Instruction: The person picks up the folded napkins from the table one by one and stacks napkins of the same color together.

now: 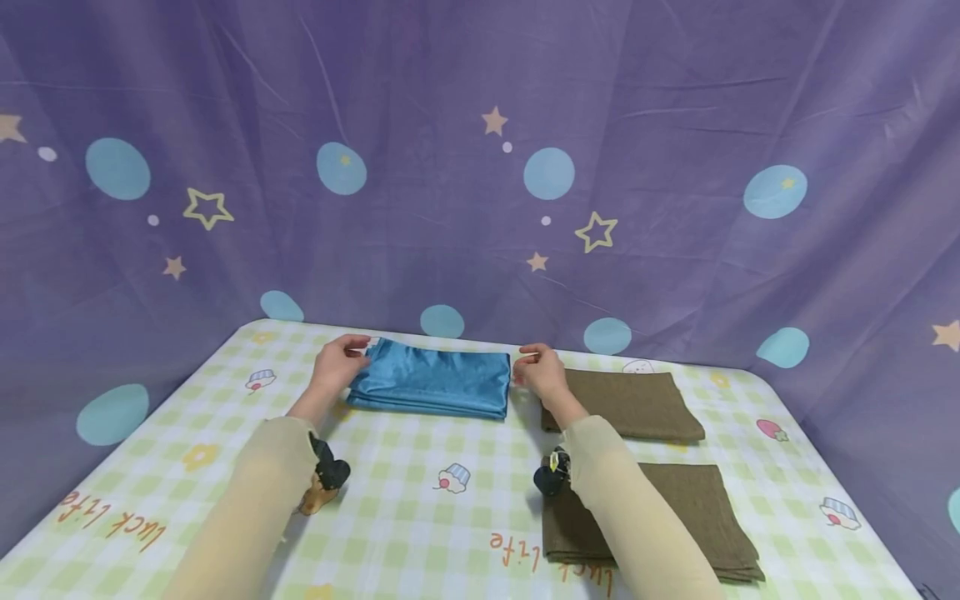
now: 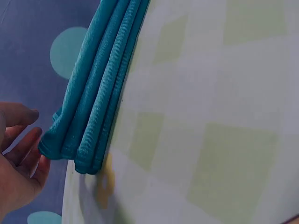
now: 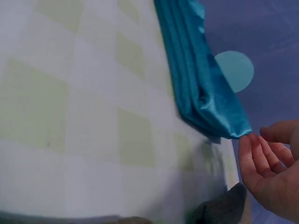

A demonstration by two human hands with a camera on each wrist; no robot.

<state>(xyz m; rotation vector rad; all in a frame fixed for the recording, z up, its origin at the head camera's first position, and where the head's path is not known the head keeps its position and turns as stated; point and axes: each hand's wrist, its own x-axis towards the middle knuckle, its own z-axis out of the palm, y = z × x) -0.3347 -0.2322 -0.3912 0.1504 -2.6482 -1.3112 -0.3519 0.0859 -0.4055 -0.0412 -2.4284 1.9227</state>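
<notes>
A shiny blue cloth (image 1: 431, 379), folded into a layered rectangle, lies near the back edge of the table. At its left end is my left hand (image 1: 339, 362); in the left wrist view its fingertips are right at the layered edge, and the thumb (image 2: 21, 114) stands apart from them. My right hand (image 1: 542, 372) is at the opposite end. In the right wrist view the fingertips touch a corner of the blue cloth (image 3: 217, 102), with loosely bent fingers and the thumb held off the fabric.
Two folded brown cloths lie on the right: one farther back (image 1: 630, 404), partly behind my right hand, the other nearer (image 1: 693, 508), partly under the right sleeve (image 1: 637, 500) in this view. A checked tablecloth (image 1: 397, 483) covers the table. Behind hangs a purple curtain (image 1: 420, 208).
</notes>
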